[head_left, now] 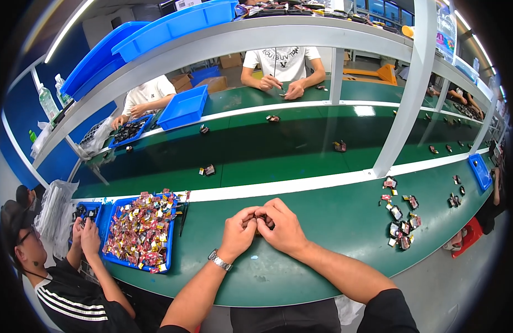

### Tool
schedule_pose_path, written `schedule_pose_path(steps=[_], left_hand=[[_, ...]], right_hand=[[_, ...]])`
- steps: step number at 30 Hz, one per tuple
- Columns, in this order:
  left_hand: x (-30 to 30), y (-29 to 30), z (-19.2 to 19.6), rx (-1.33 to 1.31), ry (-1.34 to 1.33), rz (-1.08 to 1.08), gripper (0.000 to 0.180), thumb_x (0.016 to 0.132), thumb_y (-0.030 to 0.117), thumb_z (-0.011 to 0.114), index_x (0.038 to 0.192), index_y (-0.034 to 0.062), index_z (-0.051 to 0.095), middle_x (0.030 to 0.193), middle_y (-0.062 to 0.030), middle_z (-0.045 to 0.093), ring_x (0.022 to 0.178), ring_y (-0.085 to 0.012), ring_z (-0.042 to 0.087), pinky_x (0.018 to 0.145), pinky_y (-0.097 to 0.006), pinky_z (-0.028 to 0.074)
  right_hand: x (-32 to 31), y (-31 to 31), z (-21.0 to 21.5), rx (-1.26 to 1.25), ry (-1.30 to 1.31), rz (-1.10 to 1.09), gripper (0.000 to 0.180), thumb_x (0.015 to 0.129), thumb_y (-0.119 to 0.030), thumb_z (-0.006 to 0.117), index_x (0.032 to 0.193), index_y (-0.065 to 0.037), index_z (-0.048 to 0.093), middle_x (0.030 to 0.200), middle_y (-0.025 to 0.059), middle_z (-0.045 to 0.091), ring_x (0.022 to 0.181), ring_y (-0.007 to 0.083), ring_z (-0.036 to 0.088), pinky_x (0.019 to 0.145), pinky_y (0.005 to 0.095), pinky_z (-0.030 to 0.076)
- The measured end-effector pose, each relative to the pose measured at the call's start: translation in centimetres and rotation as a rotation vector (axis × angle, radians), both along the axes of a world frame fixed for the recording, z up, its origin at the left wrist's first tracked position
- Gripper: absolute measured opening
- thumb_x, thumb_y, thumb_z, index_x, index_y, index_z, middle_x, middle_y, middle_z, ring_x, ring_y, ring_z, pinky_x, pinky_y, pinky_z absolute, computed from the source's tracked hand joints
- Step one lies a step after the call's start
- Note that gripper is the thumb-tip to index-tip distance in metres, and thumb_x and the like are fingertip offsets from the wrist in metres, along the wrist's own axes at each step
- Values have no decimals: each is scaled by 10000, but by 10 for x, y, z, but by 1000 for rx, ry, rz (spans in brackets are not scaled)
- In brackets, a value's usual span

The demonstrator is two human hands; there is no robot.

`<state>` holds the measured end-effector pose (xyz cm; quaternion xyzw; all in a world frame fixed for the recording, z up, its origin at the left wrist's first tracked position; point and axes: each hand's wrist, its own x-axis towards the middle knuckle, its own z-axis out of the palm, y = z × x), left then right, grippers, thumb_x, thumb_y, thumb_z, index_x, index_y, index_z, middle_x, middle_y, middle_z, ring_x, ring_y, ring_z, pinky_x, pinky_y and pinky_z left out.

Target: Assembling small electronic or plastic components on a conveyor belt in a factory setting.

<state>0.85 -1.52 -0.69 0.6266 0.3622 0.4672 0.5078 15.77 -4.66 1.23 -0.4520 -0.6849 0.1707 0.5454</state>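
My left hand (pixel 239 231), with a metal-band watch (pixel 220 260) on its wrist, meets my right hand (pixel 282 225) over the green worktop (pixel 312 277). Both hands are closed, fingertips together around a small dark part that they mostly hide, so its kind does not show. Left of them stands a blue tray (pixel 168 252) heaped with small red, yellow and silver electronic pieces (pixel 140 230). A dark slim tool (pixel 184 213), perhaps tweezers, lies along the tray's right side. To the right of my hands is a loose group of small black-and-red assemblies (pixel 403 227).
A white rail (pixel 239 193) separates my worktop from a green conveyor belt (pixel 278 161) carrying scattered assemblies. A grey post (pixel 403 105) rises at the right under an overhead shelf. Close on my left, a co-worker (pixel 84 288) handles something small; two others sit across.
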Motion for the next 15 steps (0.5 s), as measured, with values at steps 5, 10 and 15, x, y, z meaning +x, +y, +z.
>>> schedule_pose_path(steps=[5, 10, 15], left_hand=[[1, 2, 2, 1, 101, -31, 263, 915, -33, 495, 1149, -45, 613, 977, -97, 714, 874, -117, 671, 755, -258, 564], [1, 4, 1, 62, 164, 28, 278, 907, -25, 506, 1168, -39, 601, 1005, -129, 717, 892, -137, 685, 786, -258, 556], [0, 5, 6, -34, -43, 69, 338, 945, -7, 464, 1280, -31, 502, 1226, -181, 616, 1008, -215, 662, 827, -310, 562]], right_hand=[[5, -1, 1, -60, -12, 9, 165, 789, -6, 646, 951, -29, 623, 929, 101, 562, 734, 252, 630, 652, 349, 540], [0, 2, -3, -84, 18, 31, 156, 806, 14, 638, 954, -32, 633, 920, 88, 564, 720, 200, 616, 650, 310, 521], [32, 52, -4, -132, 3, -133, 153, 815, 27, 656, 960, -20, 641, 914, 101, 596, 724, 184, 625, 652, 303, 513]])
